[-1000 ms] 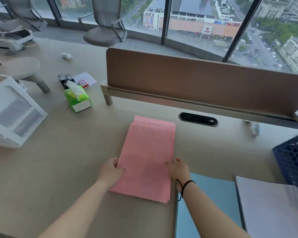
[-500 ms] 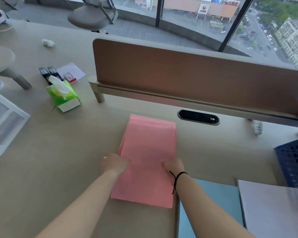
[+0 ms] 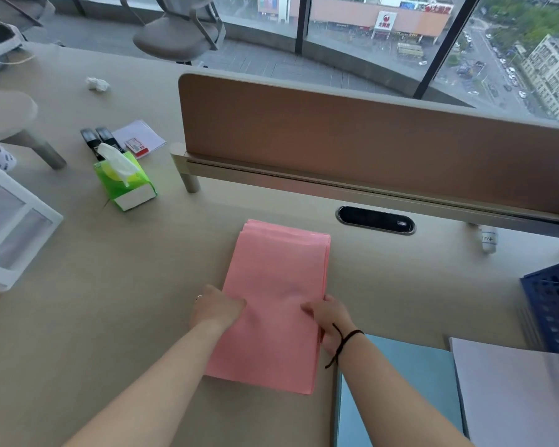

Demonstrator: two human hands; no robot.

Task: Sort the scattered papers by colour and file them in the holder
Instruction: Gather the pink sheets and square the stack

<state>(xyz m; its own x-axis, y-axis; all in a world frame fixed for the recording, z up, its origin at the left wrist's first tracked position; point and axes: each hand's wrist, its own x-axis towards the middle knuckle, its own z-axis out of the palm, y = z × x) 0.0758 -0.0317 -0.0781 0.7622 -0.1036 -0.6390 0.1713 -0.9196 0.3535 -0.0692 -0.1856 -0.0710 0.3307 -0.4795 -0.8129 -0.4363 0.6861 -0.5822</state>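
A stack of pink papers (image 3: 276,304) is lying flat on the pale wood-grain desk (image 3: 110,301), its long edges running away from the person and its far sheets fanning slightly out of line. The left hand (image 3: 217,309) is pressing on the stack's left edge about halfway along, fingers curled together over the margin, a ring showing on one finger. The right hand (image 3: 331,319) is sitting at the right edge opposite, thumb lying on top of the sheets and the other fingers tucking beside or under the edge; whether they are actually pinching the paper is not clear. A black cord (image 3: 344,343) is circling the right wrist. Just right of the stack, a light blue pile (image 3: 410,391) is lying partly under the right forearm, and beside that a white pile (image 3: 517,398) is running out of view at the bottom and right. A dark blue perforated holder (image 3: 554,304) is being cut off by the right border, its compartments not visible. Behind the stack, a black oval cable port (image 3: 375,220) is sitting in the desk below a brown divider panel (image 3: 352,146). To the left, a green tissue box (image 3: 125,180) is standing with a tissue poking up, near a white frame-like object (image 3: 10,227) that is hard to identify. Beyond the divider, a grey chair (image 3: 178,27) is standing before tall windows (image 3: 384,33) overlooking city streets.
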